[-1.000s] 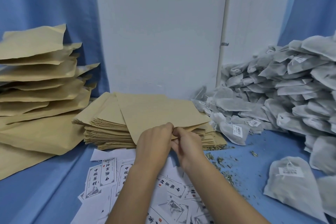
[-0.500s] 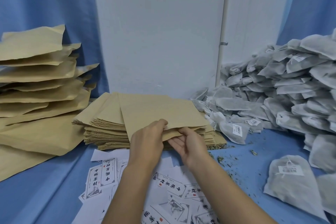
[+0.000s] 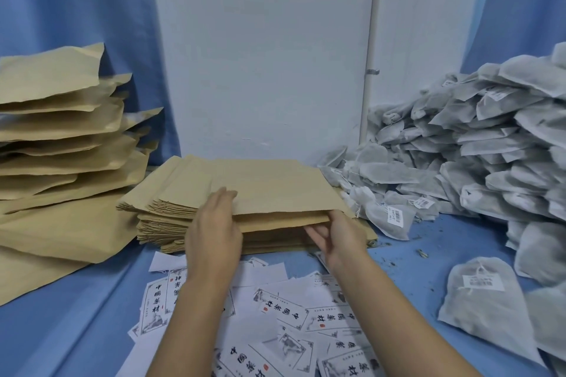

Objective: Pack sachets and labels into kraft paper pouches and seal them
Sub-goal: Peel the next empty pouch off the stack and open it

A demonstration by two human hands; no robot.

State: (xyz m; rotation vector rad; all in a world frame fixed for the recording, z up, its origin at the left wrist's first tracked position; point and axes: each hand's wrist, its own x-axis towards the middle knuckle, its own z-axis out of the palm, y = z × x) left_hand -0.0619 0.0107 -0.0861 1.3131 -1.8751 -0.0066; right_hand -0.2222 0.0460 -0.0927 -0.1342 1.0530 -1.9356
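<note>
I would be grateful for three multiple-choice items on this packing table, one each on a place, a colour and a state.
1. Where is the heap of grey sachets relative to the pouch stack?
A. to its left
B. to its right
C. on top of it

2. What colour is the table cloth?
A. red
B. green
C. blue

3. How is the top pouch?
A. near edge raised off the stack, both hands on it
B. flat and untouched
C. torn in two

Key:
1 B, the heap fills the right side.
2 C, blue shows around the labels.
3 A, the right hand pinches its near right corner and the left hand touches its left edge.
</note>
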